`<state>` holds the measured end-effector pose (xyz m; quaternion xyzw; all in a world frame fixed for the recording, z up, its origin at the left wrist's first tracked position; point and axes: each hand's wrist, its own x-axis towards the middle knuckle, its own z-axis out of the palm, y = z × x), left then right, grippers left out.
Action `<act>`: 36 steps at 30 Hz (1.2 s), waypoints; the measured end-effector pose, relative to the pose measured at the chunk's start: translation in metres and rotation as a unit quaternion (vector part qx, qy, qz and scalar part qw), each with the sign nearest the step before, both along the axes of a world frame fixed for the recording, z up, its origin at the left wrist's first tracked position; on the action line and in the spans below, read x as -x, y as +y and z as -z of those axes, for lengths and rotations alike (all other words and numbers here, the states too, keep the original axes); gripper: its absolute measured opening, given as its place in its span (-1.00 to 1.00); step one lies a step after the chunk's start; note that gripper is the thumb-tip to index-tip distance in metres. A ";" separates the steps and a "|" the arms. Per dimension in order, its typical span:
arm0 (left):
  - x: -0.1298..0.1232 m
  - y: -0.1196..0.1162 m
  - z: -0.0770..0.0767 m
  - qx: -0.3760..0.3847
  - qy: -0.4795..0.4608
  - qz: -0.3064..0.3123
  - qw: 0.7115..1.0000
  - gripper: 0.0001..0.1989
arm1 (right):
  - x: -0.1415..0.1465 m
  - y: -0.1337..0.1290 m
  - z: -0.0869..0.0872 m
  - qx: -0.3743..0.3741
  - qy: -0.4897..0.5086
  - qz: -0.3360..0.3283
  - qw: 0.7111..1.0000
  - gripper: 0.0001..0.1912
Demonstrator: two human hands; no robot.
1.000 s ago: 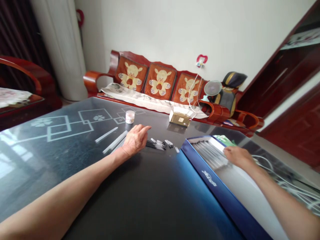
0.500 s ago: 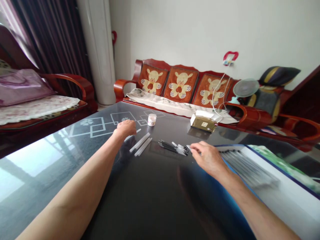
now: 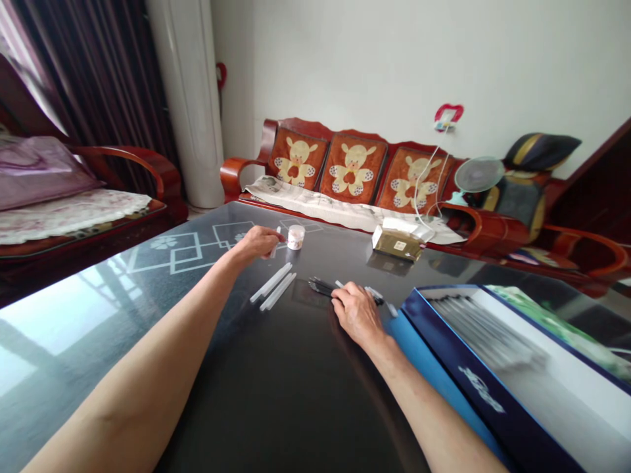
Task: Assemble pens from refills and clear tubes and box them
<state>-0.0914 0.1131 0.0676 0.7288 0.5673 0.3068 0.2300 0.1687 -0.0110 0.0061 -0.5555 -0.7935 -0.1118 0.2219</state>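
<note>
Left hand (image 3: 259, 242): fingers (image 3: 270, 235) pinch a thin white plastic stick (image 3: 274, 247), small round white jar (image 3: 296, 237) at 3 o'clock. Right hand (image 3: 357, 314): fingers (image 3: 341, 297) curled narrow over slim black-and-white pieces (image 3: 321, 286), grip unclear, on dark glass desk (image 3: 276, 407); blue box (image 3: 473, 368) at 3 o'clock.

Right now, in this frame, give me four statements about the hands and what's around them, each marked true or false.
The left hand holds a thin white stick: true.
The right hand is inside the blue box: false; it is on the table, by the black-tipped pieces.
Two clear sticks lie between the hands: true.
The white jar stands on the sofa: false; it stands on the table, beside the left hand.
</note>
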 end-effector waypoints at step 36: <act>-0.076 -0.046 0.034 -0.250 0.195 0.113 0.942 -0.61 | -0.009 0.003 0.008 -0.042 0.070 0.058 0.995 -0.80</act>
